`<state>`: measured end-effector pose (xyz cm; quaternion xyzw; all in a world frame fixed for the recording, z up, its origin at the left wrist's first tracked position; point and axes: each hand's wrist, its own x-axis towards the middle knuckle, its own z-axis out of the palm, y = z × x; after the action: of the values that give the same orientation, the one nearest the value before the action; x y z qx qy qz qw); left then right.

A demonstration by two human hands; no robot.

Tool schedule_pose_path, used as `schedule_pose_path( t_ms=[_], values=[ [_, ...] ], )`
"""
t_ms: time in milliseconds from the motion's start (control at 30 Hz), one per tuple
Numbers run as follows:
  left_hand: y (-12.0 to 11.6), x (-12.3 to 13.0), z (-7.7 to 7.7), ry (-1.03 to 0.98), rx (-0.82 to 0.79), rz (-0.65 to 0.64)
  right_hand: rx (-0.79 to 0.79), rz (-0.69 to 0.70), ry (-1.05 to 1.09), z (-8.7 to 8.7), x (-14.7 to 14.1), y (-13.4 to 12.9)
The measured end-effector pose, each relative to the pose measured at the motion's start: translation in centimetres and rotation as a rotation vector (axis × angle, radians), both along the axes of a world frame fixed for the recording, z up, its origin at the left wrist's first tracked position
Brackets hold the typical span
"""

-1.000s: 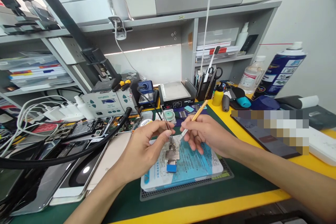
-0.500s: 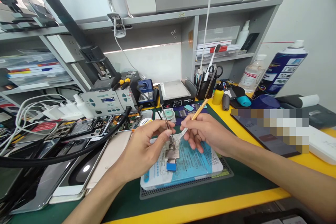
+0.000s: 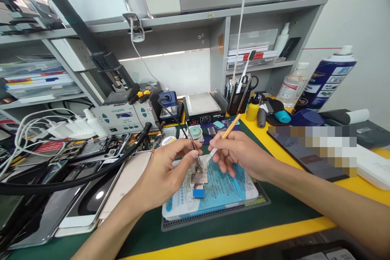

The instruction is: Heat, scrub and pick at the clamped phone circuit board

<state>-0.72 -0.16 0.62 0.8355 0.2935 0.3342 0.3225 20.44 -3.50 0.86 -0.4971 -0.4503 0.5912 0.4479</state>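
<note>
My left hand (image 3: pixel 170 168) is closed in a pinch around dark metal tweezers (image 3: pixel 191 139), whose tips point down at a small metal part (image 3: pixel 199 178). A blue tab (image 3: pixel 198 193) shows at this part's near end. It lies on a blue-and-white printed pad (image 3: pixel 234 193), near the pad's left half. To the right, my right hand (image 3: pixel 233 150) grips a thin brush (image 3: pixel 232 126) with a yellow handle, tilted so its pale tip points down-left beside the metal part. Whether the brush tip touches the part, I cannot tell.
Several phones (image 3: pixel 91 199) and a black hose (image 3: pixel 91 185) lie at the left. Behind the hands stand a soldering-iron holder (image 3: pixel 170 107) and a hot plate (image 3: pixel 202 105). A yellow bottle (image 3: pixel 252 109) and a spray can (image 3: pixel 326 79) stand at the right, beyond a dark tablet-like panel (image 3: pixel 292 146).
Both hands keep their grips on the tweezers and brush, almost unmoved over the metal part. The whole view has shifted very slightly.
</note>
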Motion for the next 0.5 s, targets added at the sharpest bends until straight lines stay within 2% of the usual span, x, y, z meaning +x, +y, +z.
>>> schedule_pose_path(
  t_ms=[500],
  values=[
    [-0.01, -0.02, -0.35, 0.02, 0.027, -0.009, 0.01, 0.005, 0.002, -0.22, 0.08, 0.08]
  ],
)
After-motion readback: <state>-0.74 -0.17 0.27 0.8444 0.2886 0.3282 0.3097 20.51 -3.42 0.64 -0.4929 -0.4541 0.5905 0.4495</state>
